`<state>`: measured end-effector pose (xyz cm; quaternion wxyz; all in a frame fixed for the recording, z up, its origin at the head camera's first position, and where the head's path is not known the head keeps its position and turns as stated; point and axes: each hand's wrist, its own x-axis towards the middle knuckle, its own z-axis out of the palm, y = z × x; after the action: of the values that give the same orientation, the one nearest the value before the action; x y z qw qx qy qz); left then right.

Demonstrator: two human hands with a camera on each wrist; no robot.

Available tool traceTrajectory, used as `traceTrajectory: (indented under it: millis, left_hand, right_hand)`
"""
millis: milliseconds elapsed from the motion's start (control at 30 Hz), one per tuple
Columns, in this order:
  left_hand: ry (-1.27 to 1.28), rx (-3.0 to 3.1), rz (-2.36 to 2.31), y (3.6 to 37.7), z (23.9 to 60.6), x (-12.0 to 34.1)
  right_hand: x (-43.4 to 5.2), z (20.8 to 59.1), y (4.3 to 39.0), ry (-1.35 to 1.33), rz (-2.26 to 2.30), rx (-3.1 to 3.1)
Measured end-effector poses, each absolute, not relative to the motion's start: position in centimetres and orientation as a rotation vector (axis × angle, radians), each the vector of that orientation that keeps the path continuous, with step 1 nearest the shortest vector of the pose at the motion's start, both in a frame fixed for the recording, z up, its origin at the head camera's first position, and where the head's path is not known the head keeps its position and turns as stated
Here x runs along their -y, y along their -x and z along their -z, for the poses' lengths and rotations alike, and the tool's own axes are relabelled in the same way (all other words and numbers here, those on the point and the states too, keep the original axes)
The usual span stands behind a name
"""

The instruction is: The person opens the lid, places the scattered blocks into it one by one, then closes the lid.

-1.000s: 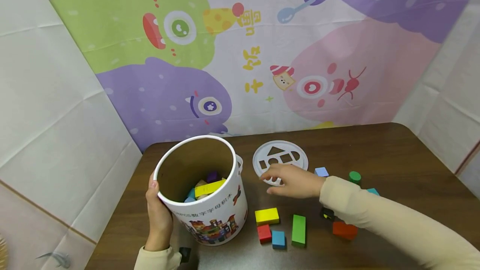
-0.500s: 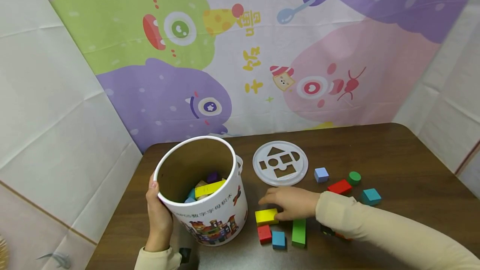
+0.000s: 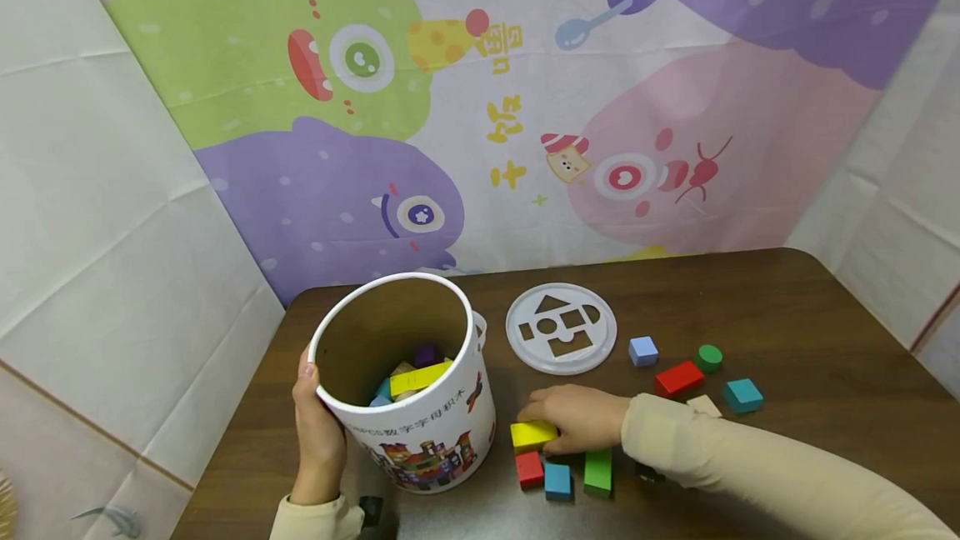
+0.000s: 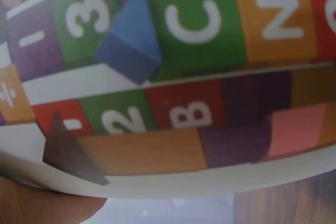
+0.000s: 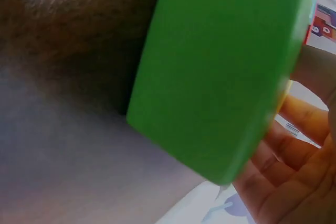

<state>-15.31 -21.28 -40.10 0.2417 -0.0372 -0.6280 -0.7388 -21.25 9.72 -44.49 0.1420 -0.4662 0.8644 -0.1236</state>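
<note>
Right hand [image 3: 573, 419] lowered onto yellow block [image 3: 533, 435], fingers curled, forearm flat

A child's playroom: cartoon monster backdrop [image 3: 480, 107], toy blocks [image 3: 678, 377] on table [image 3: 825, 323]

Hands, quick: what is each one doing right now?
Left hand: grips the side of the white bucket.
Right hand: fingers curled onto the yellow block.

A green block [image 5: 220, 72] fills most of the view, lying on the dark table [image 5: 63, 77]. Fingers [image 5: 294, 156] show just past its lower right edge.
</note>
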Motion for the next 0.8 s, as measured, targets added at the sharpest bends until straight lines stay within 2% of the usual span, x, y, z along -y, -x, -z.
traceTrajectory:
  millis: [433,800]
  left_hand:
    - [0.121,1.699,2.039,15.3,40.0,21.3]
    - [0.138,1.646,2.042,15.5,39.8,21.1]
  right_hand:
    - [-10.0,44.3,21.6,1.390,0.431,-2.551]
    - [-11.7,38.8,23.1,1.385,0.533,-2.712]
